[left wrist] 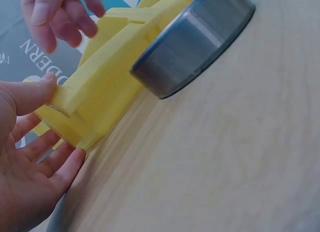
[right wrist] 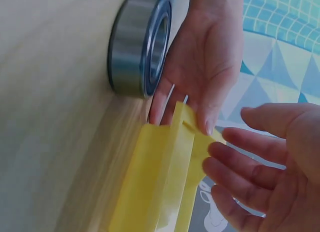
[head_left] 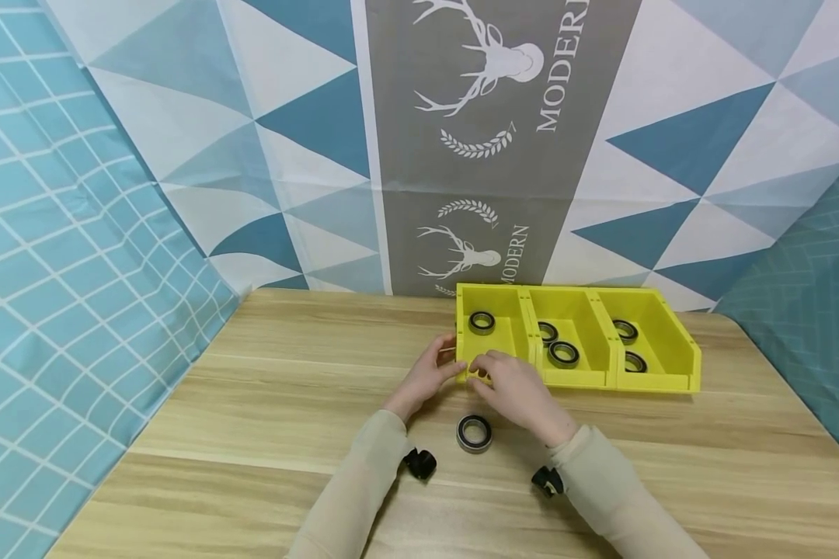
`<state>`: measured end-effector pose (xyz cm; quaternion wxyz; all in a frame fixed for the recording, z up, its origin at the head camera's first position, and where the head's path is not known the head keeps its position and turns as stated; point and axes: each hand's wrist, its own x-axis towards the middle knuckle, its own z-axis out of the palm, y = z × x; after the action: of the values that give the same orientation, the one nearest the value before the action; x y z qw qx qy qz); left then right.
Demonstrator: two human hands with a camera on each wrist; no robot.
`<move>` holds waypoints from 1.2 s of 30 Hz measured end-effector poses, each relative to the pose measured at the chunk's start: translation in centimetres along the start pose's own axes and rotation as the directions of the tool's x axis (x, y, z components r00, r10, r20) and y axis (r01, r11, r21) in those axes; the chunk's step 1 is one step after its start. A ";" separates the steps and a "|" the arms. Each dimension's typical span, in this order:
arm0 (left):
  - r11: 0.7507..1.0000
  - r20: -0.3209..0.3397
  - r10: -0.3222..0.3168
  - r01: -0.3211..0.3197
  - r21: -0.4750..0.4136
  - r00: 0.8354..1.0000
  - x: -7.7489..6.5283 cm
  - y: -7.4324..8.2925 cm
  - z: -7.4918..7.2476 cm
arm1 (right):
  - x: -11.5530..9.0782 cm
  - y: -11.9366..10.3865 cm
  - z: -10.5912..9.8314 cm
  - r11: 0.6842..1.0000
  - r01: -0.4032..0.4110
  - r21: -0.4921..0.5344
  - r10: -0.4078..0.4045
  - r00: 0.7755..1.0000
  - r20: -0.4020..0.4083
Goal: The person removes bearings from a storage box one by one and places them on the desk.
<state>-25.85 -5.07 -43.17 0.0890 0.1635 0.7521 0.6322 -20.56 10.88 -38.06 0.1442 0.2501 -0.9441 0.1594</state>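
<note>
My left hand (head_left: 428, 374) grips the front left corner of a yellow parts bin (left wrist: 107, 99), thumb on the front lip and fingers against the side. Just over that bin's front edge is my right hand (head_left: 513, 388), fingers loosely bent and nothing held in them, as the right wrist view shows. On the table between my forearms lies a ball bearing (head_left: 474, 433) with a steel outer ring and black seal. Inside the left compartment sits another bearing (head_left: 482, 322).
Two more bearings, one of them the front bearing (head_left: 563, 355), lie in the middle compartment. The right compartment (head_left: 660, 334) also holds two. The wooden table (head_left: 266, 435) meets a patterned cloth (head_left: 308, 155) behind the bins.
</note>
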 end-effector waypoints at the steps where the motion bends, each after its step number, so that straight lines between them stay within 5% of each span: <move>1: 1.000 0.005 -0.006 0.006 -0.004 1.000 -0.2 0.3 0.0 | 0.2 0.1 0.0 1.000 -0.003 0.003 0.003 1.000 -0.017; 6: 1.000 0.019 -0.012 0.012 -0.003 1.000 -0.5 0.9 0.0 | 1.0 0.7 -0.1 1.000 -0.031 0.002 0.031 0.997 -0.064; 17: 1.000 -0.016 0.006 -0.005 0.027 1.000 0.8 -1.5 0.0 | 2.8 1.9 0.0 0.992 -0.121 0.024 0.122 0.990 -0.075; 28: 1.000 0.009 0.008 -0.008 -0.011 1.000 -0.5 1.1 0.1 | 4.3 2.7 -0.1 0.988 -0.155 0.013 0.155 0.987 -0.029; 36: 1.000 0.006 -0.005 0.005 -0.002 1.000 -0.7 1.4 0.2 | 4.9 3.1 0.2 0.985 -0.171 0.010 0.171 0.985 0.009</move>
<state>-24.92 -4.99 -41.92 0.0930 0.1632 0.7517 0.6322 -26.33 11.29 -37.25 0.1246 0.1698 -0.9617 0.1752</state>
